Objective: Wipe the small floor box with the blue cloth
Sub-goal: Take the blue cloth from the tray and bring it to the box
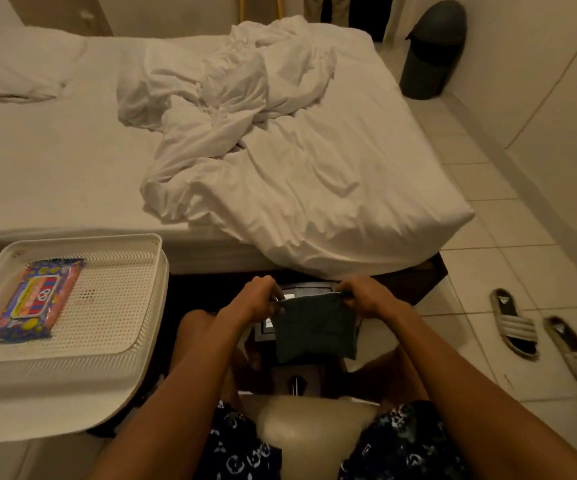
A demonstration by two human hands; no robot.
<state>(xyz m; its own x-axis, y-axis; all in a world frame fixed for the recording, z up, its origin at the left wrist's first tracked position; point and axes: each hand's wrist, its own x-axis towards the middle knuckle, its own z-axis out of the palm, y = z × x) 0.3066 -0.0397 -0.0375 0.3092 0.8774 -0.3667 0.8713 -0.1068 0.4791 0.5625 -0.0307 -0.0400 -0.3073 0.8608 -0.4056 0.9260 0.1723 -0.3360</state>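
A dark blue-grey cloth (314, 327) hangs stretched between my hands, low in the middle of the head view. My left hand (257, 297) pinches its upper left corner and my right hand (366, 296) pinches its upper right corner. Behind and under the cloth stands the small dark floor box (306, 289), at the foot of the bed frame. The cloth hides most of the box; only its top edge and a pale label at the left show.
A white perforated tray (113, 306) holding a pack of wipes (36, 299) sits at the left. The bed with a crumpled white sheet (262, 150) fills the back. Two sandals (539, 334) lie on the tiled floor at right, and a dark bin (432, 50) stands in the far corner.
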